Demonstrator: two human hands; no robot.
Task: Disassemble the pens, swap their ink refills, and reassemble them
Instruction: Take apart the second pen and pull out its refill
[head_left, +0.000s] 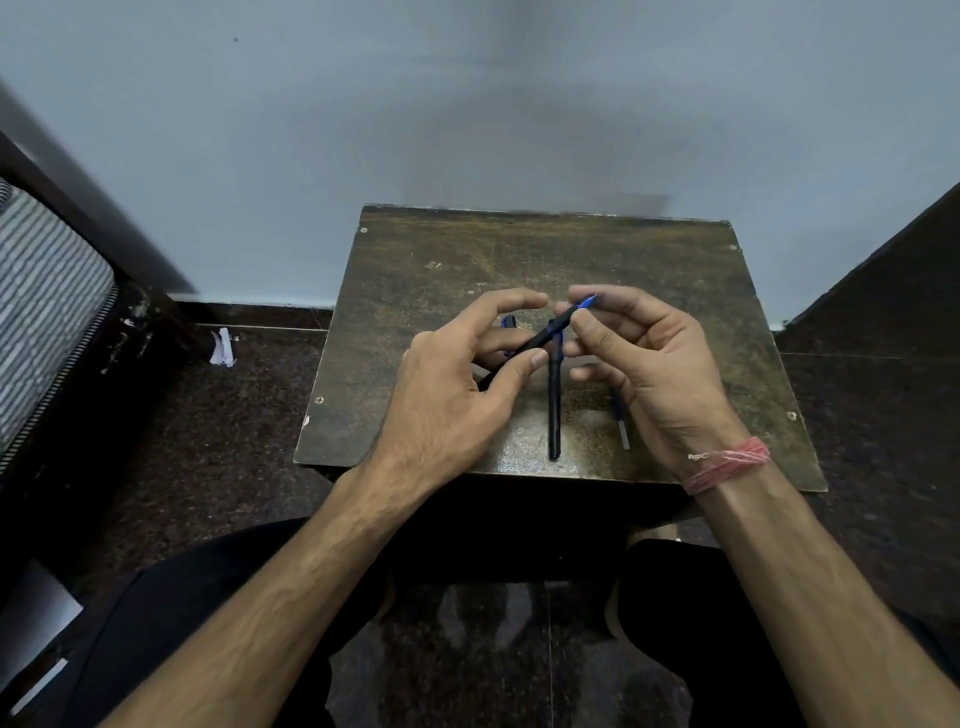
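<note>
Above a small dark wooden table (675, 270), both hands work on one black pen barrel (540, 340) that slants up to the right. My left hand (457, 384) grips its lower part between thumb and fingers. My right hand (639, 353) pinches its blue tip section (587, 302) at the upper end. A second black pen barrel (554, 410) lies lengthwise on the table between my hands. A thin refill (621, 428) with a pale end lies on the table, partly hidden under my right hand. A small blue part (508, 323) shows behind my left fingers.
The table stands against a pale blue-grey wall. A dark speckled stone floor surrounds it. A dark frame with a striped cushion (47, 312) stands at the left, and a scrap of white paper (222, 347) lies on the floor. A dark panel (893, 291) rises at the right.
</note>
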